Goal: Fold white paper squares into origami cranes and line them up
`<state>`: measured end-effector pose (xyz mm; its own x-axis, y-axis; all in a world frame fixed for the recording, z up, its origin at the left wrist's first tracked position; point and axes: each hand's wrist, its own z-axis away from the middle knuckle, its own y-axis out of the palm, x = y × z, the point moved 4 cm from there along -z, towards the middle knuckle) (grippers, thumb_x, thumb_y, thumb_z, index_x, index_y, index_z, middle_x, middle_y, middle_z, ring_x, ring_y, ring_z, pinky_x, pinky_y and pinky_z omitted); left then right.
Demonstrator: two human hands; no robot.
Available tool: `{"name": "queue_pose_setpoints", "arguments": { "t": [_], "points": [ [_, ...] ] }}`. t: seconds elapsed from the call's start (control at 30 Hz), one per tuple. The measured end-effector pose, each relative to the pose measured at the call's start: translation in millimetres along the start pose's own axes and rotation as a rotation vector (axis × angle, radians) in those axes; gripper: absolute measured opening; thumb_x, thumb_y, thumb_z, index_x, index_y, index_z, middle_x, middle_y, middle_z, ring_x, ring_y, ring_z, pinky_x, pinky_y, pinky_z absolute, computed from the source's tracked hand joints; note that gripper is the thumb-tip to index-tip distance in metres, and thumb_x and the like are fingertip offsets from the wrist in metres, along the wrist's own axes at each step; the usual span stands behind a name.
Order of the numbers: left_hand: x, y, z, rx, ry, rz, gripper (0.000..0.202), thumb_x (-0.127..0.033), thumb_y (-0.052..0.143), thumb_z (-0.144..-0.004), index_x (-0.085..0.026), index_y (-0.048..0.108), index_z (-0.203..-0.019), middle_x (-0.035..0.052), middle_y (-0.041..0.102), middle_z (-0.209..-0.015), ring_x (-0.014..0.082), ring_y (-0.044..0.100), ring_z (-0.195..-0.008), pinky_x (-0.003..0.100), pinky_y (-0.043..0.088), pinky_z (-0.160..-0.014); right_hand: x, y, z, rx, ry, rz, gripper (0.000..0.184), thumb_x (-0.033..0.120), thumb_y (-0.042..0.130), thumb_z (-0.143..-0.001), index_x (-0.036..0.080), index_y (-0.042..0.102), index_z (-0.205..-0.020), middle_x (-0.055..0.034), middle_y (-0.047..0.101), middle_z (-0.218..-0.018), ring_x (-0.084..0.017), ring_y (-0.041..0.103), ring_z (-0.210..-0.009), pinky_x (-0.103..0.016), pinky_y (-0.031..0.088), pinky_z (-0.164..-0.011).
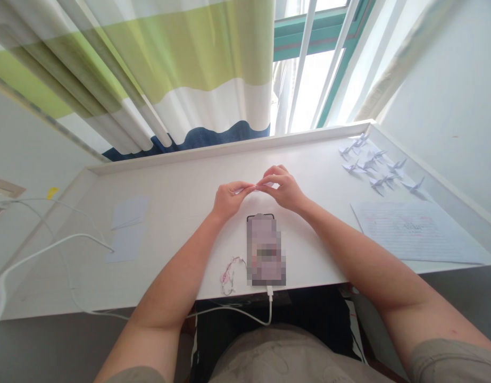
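Pinched between left hand [228, 199] and right hand [284, 188], a small paper piece [250, 187] is held over the white desk [181, 213], beyond the phone [266, 250]. A fold seems under way; edges must be aligned before creasing.

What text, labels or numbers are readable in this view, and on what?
Nothing is readable.
Lined sheet: faint writing, too small to read.
Phone: screen blurred, unreadable.
Paper pinched between left hand and right hand: no marks seen.
Cranes, squares: no marks seen.
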<state>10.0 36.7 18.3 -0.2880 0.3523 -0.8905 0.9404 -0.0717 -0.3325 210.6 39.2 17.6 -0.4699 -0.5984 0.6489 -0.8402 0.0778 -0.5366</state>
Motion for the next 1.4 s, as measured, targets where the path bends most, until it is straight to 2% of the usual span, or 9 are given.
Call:
{"name": "queue_pose_setpoints", "arguments": {
  "t": [0.13,0.43,0.63,0.83,0.97,1.1,1.2,1.4],
  "points": [
    [1.1,1.1,0.5,-0.018,-0.016,0.047,0.029,-0.053,0.091,-0.082,-0.025,0.089,-0.089,0.0075,0.087,-0.095,0.0278,0.081,-0.094,0.042,0.063,-0.094,-0.7,0.9,0.3,0.005,0.008,-0.037,0.019,0.045,0.075,-0.101,0.031,0.085,-0.092,-0.0054,0.072,-0.09,-0.027,0.06,-0.093,-0.045,0.05,-0.089],
    [0.8,2.3,1.9,-0.005,-0.021,0.022,0.026,-0.05,0.09,-0.083,-0.025,0.089,-0.089,0.007,0.087,-0.094,0.028,0.082,-0.093,0.042,0.063,-0.093,-0.7,-6.1,-2.4,0.047,0.045,-0.118,0.017,0.04,0.079,-0.097,0.03,0.082,-0.084,-0.004,0.076,-0.088,-0.026,0.064,-0.092,-0.046,0.05,-0.09],
    [3.0,2.5,0.5,-0.001,-0.117,0.137,0.036,-0.054,0.095,-0.075,-0.021,0.089,-0.089,0.0093,0.086,-0.093,0.0286,0.081,-0.092,0.042,0.064,-0.089,-10.2,-11.4,-2.4,0.009,0.233,-0.357,0.028,0.053,0.087,-0.087,0.026,0.08,-0.084,-0.0037,0.078,-0.09,-0.023,0.069,-0.089,-0.044,0.054,-0.09],
    [11.8,6.2,-1.6,0.067,-0.235,0.292,0.054,-0.063,0.099,-0.063,-0.018,0.087,-0.091,0.0118,0.086,-0.092,0.0271,0.08,-0.086,0.042,0.065,-0.084,-19.7,-5.3,0.0,0.026,0.412,-0.594,0.046,0.062,0.093,-0.073,0.022,0.08,-0.092,-0.004,0.078,-0.085,-0.018,0.067,-0.076,-0.036,0.055,-0.072],
    [14.2,9.0,-0.7,0.119,-0.314,0.385,0.062,-0.064,0.102,-0.059,-0.016,0.086,-0.095,0.0122,0.086,-0.095,0.0251,0.08,-0.086,0.041,0.067,-0.084,-18.4,-5.4,-1.2,-0.031,0.416,-0.64,0.046,0.058,0.097,-0.068,0.022,0.079,-0.089,-0.0047,0.079,-0.086,-0.02,0.07,-0.082,-0.037,0.058,-0.076],
    [11.7,11.5,2.1,0.17,-0.353,0.377,0.06,-0.063,0.101,-0.063,-0.017,0.086,-0.098,0.0112,0.086,-0.097,0.024,0.08,-0.086,0.04,0.068,-0.082,-18.9,-6.1,-2.8,-0.085,0.416,-0.662,0.042,0.052,0.1,-0.064,0.023,0.076,-0.084,-0.0041,0.079,-0.086,-0.02,0.071,-0.083,-0.038,0.059,-0.079],
    [10.8,12.6,3.2,0.201,-0.358,0.335,0.058,-0.065,0.099,-0.065,-0.017,0.086,-0.093,0.0114,0.085,-0.093,0.0236,0.08,-0.081,0.037,0.067,-0.078,-20.6,-5.2,-2.6,-0.091,0.425,-0.641,0.039,0.05,0.098,-0.066,0.023,0.076,-0.084,-0.0039,0.078,-0.086,-0.02,0.07,-0.082,-0.038,0.059,-0.078],
    [12.0,10.0,1.5,0.15,-0.337,0.291,0.062,-0.068,0.099,-0.063,-0.017,0.084,-0.096,0.0116,0.085,-0.09,0.0239,0.079,-0.079,0.034,0.064,-0.067,-19.6,-2.7,-0.6,-0.045,0.413,-0.611,0.037,0.049,0.095,-0.072,0.022,0.077,-0.09,-0.0042,0.077,-0.087,-0.02,0.07,-0.082,-0.037,0.058,-0.076]
  ]
}}
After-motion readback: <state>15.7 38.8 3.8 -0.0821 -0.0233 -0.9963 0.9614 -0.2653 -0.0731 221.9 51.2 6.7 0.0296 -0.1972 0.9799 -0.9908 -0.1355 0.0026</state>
